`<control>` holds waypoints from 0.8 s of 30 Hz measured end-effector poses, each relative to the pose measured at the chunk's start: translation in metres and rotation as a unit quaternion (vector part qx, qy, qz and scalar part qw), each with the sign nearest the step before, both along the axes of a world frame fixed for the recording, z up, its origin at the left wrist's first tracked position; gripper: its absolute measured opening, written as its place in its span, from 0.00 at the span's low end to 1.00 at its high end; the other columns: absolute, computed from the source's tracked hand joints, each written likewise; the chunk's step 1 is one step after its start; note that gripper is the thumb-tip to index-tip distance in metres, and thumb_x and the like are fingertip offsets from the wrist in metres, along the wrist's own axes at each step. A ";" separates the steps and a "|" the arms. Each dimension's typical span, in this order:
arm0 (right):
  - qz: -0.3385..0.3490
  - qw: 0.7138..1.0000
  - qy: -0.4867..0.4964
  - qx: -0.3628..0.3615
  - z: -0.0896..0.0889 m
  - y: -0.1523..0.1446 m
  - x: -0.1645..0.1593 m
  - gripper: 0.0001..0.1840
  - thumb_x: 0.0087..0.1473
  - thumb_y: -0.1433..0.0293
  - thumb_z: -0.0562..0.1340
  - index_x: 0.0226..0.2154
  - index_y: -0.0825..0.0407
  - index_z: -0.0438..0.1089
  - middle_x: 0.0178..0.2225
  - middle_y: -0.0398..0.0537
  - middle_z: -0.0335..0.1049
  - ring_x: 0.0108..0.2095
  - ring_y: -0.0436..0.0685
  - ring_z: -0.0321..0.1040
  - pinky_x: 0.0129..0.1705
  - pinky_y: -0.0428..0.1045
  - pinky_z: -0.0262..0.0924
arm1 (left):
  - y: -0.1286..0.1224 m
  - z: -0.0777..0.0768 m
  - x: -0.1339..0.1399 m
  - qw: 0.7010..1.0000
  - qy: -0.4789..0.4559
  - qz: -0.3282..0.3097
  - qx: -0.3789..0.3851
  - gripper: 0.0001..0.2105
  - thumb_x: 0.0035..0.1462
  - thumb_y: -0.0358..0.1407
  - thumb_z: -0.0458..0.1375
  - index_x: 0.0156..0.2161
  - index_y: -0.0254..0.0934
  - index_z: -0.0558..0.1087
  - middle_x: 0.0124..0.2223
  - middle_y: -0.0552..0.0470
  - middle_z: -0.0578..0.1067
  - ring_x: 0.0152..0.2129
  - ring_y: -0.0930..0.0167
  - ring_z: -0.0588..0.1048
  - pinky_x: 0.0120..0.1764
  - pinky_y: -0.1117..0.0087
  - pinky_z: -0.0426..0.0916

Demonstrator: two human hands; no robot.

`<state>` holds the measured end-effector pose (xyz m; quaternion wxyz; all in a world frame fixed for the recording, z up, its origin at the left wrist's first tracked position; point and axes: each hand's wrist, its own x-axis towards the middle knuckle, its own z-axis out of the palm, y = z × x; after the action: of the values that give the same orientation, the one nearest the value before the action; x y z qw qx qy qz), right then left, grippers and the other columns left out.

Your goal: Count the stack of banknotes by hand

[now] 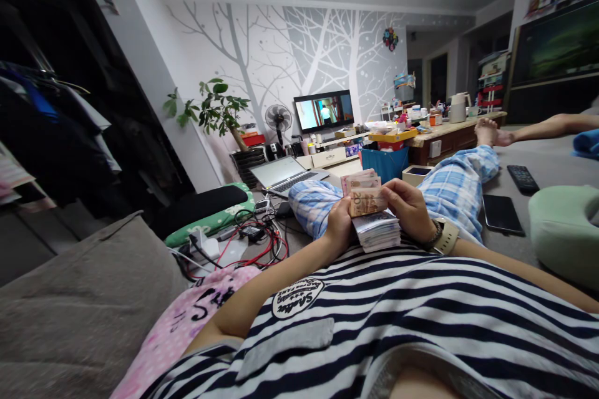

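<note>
Several banknotes [369, 201], brownish in front with a 20 printed on them and pinkish behind, are fanned out between my two hands. My left hand [339, 223] grips their left edge, the thumb lying on the front note. With thumb and fingertips, my right hand [409, 209] pinches the right edge of the same notes. Just below them a thick stack of greyish-white paper pieces [377, 232] lies at my lap against my striped shirt; what exactly is printed on it I cannot make out.
At left, an open laptop [287, 176] sits beside tangled cables [266, 243]. A phone [502, 214], a remote [523, 179] and a green neck pillow [568, 230] lie on the right. Another person's foot [505, 138] rests beyond my legs. A cluttered table [449, 131] stands farther back.
</note>
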<state>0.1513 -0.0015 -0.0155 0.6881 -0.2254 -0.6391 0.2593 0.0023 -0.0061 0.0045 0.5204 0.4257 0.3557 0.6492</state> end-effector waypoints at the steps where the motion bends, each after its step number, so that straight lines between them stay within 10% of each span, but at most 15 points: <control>1: -0.001 1.000 0.000 0.000 0.000 0.000 0.000 0.20 0.58 0.52 0.64 0.27 0.50 0.70 0.25 0.43 0.62 0.26 0.52 0.55 0.25 0.47 0.53 | 0.001 0.000 0.000 1.000 -0.001 0.001 -0.001 0.08 0.51 0.30 0.58 0.22 0.38 0.70 0.28 0.48 0.79 0.44 0.59 0.78 0.47 0.61 0.73; 24: 0.007 1.000 -0.005 0.005 -0.003 0.002 -0.001 0.18 0.60 0.54 0.63 0.29 0.50 0.70 0.26 0.43 0.62 0.27 0.52 0.55 0.27 0.47 0.53 | 0.002 -0.004 -0.001 0.999 -0.036 -0.035 0.005 0.06 0.50 0.32 0.62 0.23 0.38 0.74 0.28 0.48 0.80 0.44 0.57 0.79 0.47 0.61 0.72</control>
<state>0.1506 0.0001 -0.0183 0.6843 -0.2182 -0.6455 0.2599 0.0014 -0.0039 0.0007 0.5527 0.4170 0.3186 0.6474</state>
